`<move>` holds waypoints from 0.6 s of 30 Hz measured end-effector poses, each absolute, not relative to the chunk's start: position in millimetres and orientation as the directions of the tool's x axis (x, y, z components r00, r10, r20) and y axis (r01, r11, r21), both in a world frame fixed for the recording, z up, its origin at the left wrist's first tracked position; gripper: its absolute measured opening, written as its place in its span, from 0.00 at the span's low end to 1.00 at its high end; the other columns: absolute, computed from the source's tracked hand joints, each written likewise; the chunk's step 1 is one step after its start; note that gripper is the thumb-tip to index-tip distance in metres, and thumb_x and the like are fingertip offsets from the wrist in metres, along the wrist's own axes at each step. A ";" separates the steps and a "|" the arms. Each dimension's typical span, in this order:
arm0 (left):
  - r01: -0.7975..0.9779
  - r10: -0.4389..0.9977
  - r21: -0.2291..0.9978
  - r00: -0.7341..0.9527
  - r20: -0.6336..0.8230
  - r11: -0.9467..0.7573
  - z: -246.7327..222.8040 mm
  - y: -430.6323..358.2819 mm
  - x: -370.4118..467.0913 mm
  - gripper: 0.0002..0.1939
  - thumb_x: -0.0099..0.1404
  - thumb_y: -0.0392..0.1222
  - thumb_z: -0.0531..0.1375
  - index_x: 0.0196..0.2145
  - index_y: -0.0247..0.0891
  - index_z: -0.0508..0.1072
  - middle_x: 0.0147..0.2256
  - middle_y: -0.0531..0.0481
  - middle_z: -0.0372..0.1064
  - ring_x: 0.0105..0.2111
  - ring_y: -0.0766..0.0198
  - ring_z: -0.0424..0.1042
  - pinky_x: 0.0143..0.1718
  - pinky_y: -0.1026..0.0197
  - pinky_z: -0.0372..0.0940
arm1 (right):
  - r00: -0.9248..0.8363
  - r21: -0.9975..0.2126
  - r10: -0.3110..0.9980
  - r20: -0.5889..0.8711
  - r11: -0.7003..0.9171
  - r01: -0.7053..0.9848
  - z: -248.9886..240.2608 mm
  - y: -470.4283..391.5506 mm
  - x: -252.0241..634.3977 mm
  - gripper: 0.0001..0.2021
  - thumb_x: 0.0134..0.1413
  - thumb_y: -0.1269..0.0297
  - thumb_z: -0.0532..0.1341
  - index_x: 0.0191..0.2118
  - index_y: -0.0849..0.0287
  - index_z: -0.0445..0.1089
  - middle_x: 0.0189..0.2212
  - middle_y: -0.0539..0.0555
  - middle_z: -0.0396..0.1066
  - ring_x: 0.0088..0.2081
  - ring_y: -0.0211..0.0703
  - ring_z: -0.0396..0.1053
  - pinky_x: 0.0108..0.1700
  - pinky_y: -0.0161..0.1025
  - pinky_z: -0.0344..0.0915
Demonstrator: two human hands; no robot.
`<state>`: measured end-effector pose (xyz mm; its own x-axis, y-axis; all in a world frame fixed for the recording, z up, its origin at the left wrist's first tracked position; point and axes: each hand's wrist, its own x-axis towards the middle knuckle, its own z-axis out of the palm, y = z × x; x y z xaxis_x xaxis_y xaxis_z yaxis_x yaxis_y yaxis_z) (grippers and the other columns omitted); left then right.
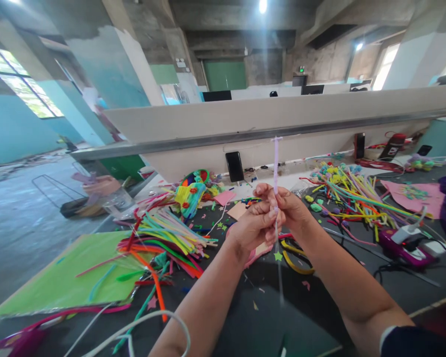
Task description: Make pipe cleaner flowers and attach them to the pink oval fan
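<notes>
A lilac pipe cleaner (276, 166) stands upright between my hands, with a short crosspiece at its top end. My left hand (253, 224) pinches it lower down, fingers closed. Just above and to the right, the thumb and fingers of my right hand (290, 204) are closed on it too. Below the hands a thin pale strand hangs down, blurred; whether it belongs to the pipe cleaner I cannot tell. Beneath them, a green star (278, 256) shows near the strand. Scissors with yellow handles (297, 263) lie on the dark tabletop, beside a pink piece (259, 254) partly hidden by my left hand.
Bundles of coloured pipe cleaners (171, 230) lie left, with more pipe cleaners (360, 193) right. A green sheet (70, 272) covers the left edge. A phone (234, 166) leans against the partition (193, 161). A purple power strip (407, 248) and white cable (152, 317) flank my arms.
</notes>
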<state>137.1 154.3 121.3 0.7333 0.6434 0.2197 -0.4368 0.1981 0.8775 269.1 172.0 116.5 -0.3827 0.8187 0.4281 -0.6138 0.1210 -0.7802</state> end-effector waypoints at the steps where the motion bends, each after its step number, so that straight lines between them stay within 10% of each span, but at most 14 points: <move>1: -0.414 0.664 0.896 0.717 0.211 0.163 122.3 155.3 135.9 0.17 0.53 0.49 0.66 0.24 0.34 0.66 0.18 0.56 0.60 0.12 0.76 0.56 0.12 0.70 0.51 | -0.398 -0.805 0.822 0.408 0.118 -0.581 117.9 173.0 272.0 0.15 0.38 0.54 0.70 0.24 0.61 0.70 0.42 0.53 0.66 0.33 0.35 0.66 0.33 0.35 0.67; 10: 0.178 0.892 0.920 0.366 0.267 -0.348 119.6 177.1 125.2 0.12 0.57 0.44 0.61 0.22 0.36 0.66 0.12 0.58 0.58 0.12 0.73 0.58 0.15 0.69 0.52 | -0.058 -0.945 0.948 0.312 0.304 -0.121 123.9 185.3 279.3 0.10 0.37 0.61 0.70 0.24 0.61 0.72 0.20 0.47 0.65 0.24 0.33 0.60 0.30 0.33 0.58; 18: -0.293 0.737 0.948 0.667 0.109 0.125 118.6 172.2 127.6 0.14 0.55 0.46 0.64 0.26 0.32 0.68 0.19 0.57 0.61 0.14 0.77 0.56 0.15 0.71 0.53 | -0.200 -0.888 0.925 0.324 0.224 -0.402 128.3 182.4 287.5 0.12 0.35 0.59 0.71 0.24 0.61 0.73 0.25 0.50 0.68 0.28 0.35 0.62 0.34 0.36 0.60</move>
